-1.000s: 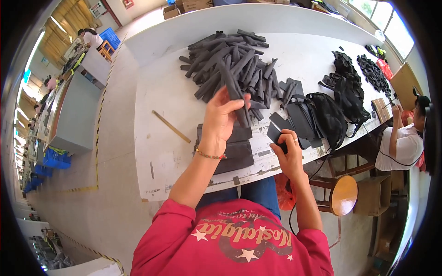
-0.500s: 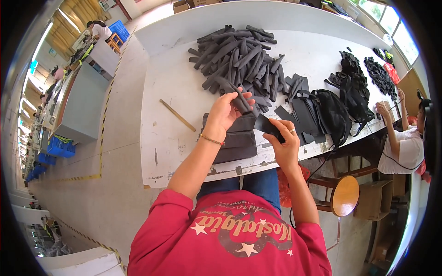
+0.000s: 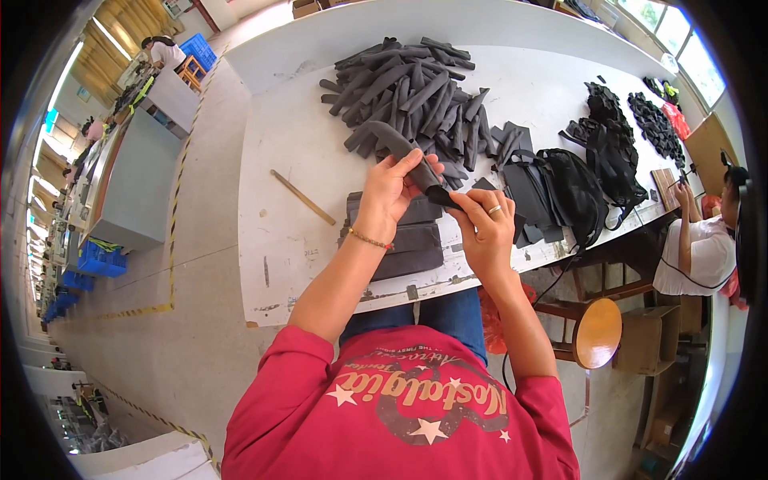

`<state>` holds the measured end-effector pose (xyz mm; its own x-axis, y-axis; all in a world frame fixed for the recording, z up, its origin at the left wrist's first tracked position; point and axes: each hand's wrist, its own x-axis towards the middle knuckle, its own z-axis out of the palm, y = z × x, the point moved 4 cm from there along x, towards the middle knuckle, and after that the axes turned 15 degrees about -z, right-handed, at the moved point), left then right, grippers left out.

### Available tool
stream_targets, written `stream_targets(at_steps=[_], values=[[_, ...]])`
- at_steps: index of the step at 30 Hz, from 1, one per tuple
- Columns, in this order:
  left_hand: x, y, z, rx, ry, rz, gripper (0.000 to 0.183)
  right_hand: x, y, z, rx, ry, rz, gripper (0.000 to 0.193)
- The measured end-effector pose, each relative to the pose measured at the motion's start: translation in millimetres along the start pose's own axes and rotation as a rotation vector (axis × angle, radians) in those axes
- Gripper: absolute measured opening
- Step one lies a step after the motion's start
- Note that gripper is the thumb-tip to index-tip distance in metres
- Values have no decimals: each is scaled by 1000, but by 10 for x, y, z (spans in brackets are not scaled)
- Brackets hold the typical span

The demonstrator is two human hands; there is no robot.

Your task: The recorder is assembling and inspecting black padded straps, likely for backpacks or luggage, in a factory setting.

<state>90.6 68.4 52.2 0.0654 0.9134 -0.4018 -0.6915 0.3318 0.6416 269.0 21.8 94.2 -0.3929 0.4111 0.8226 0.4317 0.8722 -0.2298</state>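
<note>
A dark grey fabric tube [image 3: 398,144] lies in my left hand [image 3: 390,188], its fingers wrapped round it, the far end pointing away toward the pile. At the tube's near end, my right hand [image 3: 488,232] pinches a thin black flat piece [image 3: 445,198]. That piece meets the mouth of the tube; how far it reaches inside is hidden by the fingers. Just beyond the hands is a heap of similar grey fabric tubes [image 3: 412,92]. Below them on the table lie dark flat folded bundles [image 3: 406,254].
The white table [image 3: 276,232] has a raised back panel. A wooden strip [image 3: 302,197] lies on the left. On the right are black flat pieces [image 3: 534,200], a black bag [image 3: 578,192] and heaps of black parts [image 3: 656,128]. Near a round stool [image 3: 598,332], another person [image 3: 696,248] sits working.
My right hand has brought the black flat piece up to the near end of the tube. The left hand has tilted the tube, so more of its length shows.
</note>
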Motion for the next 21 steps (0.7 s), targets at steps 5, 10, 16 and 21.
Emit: stream_targets(at_steps=[5,10,16,21], values=[[-114,-91,60,-11,-30,-35,16,39,-32,-26,-299,28,-186,27],[-264,-129,143,-2,-42,9,16,19,-48,21,-336,57,-170,29],[-323,60,131,73,-65,96,19,51,26,-48,-157,53,-86,33],[-283,72,103,109,-108,41,19,85,26,-72,-242,37,-245,31]])
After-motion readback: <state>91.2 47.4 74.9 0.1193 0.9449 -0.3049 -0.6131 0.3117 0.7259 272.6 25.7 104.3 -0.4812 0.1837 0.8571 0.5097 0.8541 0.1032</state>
